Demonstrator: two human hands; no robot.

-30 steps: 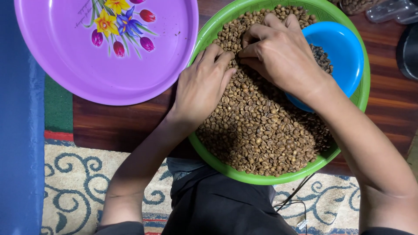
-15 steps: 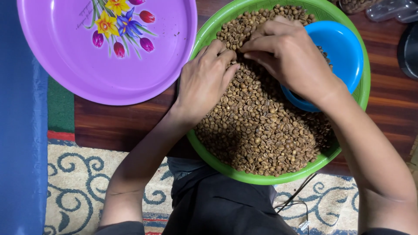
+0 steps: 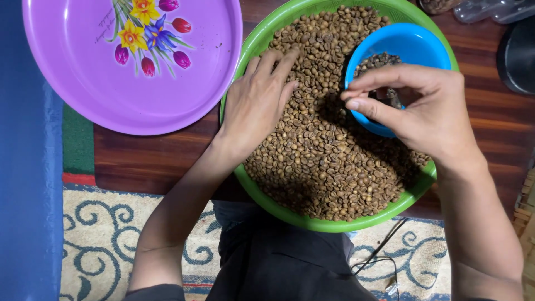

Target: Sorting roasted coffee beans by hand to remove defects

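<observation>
Brown beans, small, oval and matte, heaped thick in the round green basin right in front of me, filling it nearly to the rim. A small blue bowl sits inside the basin at its far right side, pressed into the heap, with a little pile of darker beans in it. The basin stands on a dark reddish wooden desk, and just to the left of it lies a big purple tray with painted flowers on it, close to the basin's rim. Below the desk edge there's a cream rug with blue scrolls, blue cloth along the far left, and my dark-clothed lap under the basin. My left hand lies flat and open, palm down on the beans at the basin's left side, fingers stretched toward the far rim. My right hand hovers over the near edge of the blue bowl, thumb and forefinger pinched together; whether a bean sits between them, I can't tell.
</observation>
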